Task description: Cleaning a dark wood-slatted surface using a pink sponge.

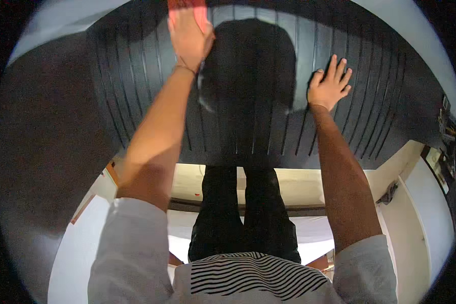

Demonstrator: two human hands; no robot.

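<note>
My left hand (190,40), blurred, is at the upper part of a black panel with long parallel grooves (247,129). It holds a red cloth or pad (188,7), which the top edge of the view cuts off; its exact kind cannot be told. Farther right, my right hand (328,85) rests on the grooved surface with its fingers spread and nothing in it. Between the hands a dark shadow (250,60) falls across a paler, shiny patch of the panel.
A plain dark surface (45,133) extends on the left. White panels (79,235) stand at lower left, with pale shelving (406,216) at lower right. A small dark cloth-like item (388,193) is by the shelving. Cluttered small objects (446,127) sit at the far right.
</note>
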